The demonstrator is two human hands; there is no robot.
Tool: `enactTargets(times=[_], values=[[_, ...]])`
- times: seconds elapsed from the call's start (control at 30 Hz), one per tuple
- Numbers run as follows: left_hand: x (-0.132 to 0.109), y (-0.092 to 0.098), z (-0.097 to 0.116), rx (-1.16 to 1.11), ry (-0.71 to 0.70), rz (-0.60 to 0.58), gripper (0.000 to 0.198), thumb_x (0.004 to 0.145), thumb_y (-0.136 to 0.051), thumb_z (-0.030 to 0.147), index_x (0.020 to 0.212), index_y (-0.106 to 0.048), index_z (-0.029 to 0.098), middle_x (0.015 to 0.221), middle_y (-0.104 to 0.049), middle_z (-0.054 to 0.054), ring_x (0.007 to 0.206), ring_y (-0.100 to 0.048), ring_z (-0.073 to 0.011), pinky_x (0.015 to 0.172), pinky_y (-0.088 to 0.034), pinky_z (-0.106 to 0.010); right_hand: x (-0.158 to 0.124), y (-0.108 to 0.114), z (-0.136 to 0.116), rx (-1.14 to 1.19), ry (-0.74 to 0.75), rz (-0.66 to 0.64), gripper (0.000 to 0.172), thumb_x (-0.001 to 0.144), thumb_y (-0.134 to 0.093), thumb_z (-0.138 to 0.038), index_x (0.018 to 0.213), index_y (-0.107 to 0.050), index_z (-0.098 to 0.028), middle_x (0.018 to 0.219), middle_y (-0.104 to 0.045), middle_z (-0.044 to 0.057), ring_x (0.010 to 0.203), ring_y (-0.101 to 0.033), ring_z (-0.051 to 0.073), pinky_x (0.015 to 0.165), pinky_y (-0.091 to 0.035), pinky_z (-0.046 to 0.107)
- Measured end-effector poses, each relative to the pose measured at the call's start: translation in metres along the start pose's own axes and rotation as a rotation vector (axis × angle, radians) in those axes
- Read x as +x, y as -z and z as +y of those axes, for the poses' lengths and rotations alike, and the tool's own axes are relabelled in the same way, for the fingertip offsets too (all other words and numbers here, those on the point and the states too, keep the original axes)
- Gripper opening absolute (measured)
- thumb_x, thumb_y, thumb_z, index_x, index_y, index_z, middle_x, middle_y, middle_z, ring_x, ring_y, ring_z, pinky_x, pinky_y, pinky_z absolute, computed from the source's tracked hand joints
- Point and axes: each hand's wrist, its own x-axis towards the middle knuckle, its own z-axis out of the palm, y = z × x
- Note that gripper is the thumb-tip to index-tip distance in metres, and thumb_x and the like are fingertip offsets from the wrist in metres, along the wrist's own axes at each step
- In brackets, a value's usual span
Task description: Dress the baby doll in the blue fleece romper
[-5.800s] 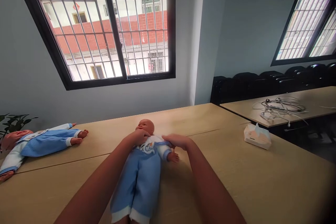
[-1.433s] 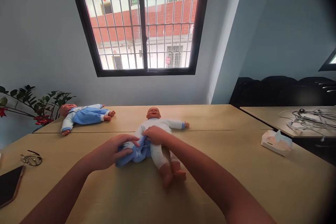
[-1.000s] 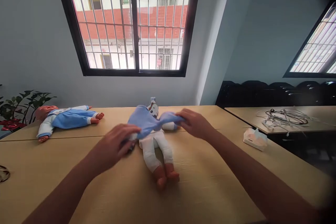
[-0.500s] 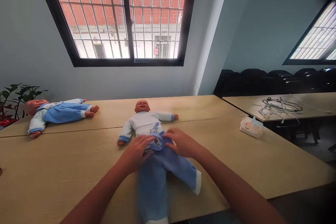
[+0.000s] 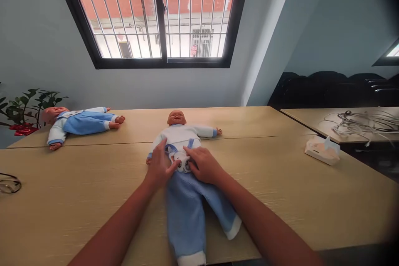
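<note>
Touching blue overalls (image 5: 186, 208), left hand (image 5: 158, 169) and right hand (image 5: 205, 166) part their fingers (image 5: 161, 150) without gripping.

1. A baby doll (image 5: 177, 133) is lying on its back on a pale wooden table (image 5: 77, 183), its bald head pointing toward the far side.
2. The doll is wearing a white long-sleeved top with blue cuffs; one arm is stretching out to the right, the other is slanting down to the left.
3. Blue overalls (image 5: 187, 208) are lying over its belly, straps loose, hiding its legs.
4. Their bib is showing a white animal face.
5. One white-cuffed trouser leg is running toward the near edge; the other is angling right.
</note>
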Motion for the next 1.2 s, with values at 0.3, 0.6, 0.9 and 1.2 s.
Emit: enactTargets(times=[0.3, 0.6, 0.9, 1.2], values=[[0.004, 0.016, -0.002, 0.02, -0.156, -0.205, 0.035, 0.087, -0.079, 0.047, 0.116, -0.074, 0.027, 0.129, -0.065, -0.009, 0.123, -0.056, -0.0313, 0.108, -0.042, -0.05, -0.003, -0.005, -0.007, -0.202, 0.077, 0.213, 0.01, 0.098, -0.064, -0.025, 0.1, -0.072, -0.02, 0.116, -0.067, 0.013, 0.112, -0.056, 0.03, 0.103, -0.04, 0.048], [0.001, 0.045, 0.018, -0.237, -0.309, -0.451, 0.06, 0.067, -0.091, 0.059, 0.107, -0.07, 0.021, 0.107, -0.074, -0.008, 0.1, -0.065, -0.028, 0.092, -0.051, -0.04, -0.015, 0.008, -0.022, 0.256, 0.315, 0.339, 0.017, 0.09, -0.061, -0.015, 0.102, -0.054, -0.025, 0.108, -0.072, 0.006, 0.119, -0.065, 0.027, 0.099, -0.05, 0.043], [-0.004, 0.029, 0.02, -0.462, -0.033, -0.566, 0.018, 0.09, -0.051, 0.016, 0.095, -0.068, 0.018, 0.099, -0.071, -0.005, 0.093, -0.064, -0.021, 0.085, -0.048, -0.031, -0.015, 0.031, -0.032, 0.615, -0.119, -0.168, 0.047, 0.085, -0.076, -0.048, 0.12, -0.06, -0.022, 0.106, -0.067, 0.003, 0.086, -0.061, 0.019, 0.073, -0.048, 0.028], [-0.008, 0.043, 0.03, -0.382, 0.11, -0.869, 0.053, 0.073, -0.083, 0.055, 0.107, -0.069, 0.017, 0.099, -0.073, -0.004, 0.087, -0.063, -0.0252, 0.074, -0.049, -0.031, -0.01, 0.025, -0.022, 0.734, -0.259, -0.153, 0.011, 0.091, -0.068, -0.029, 0.088, -0.07, -0.018, 0.086, -0.07, 0.001, 0.081, -0.061, 0.019, 0.074, -0.046, 0.029]])
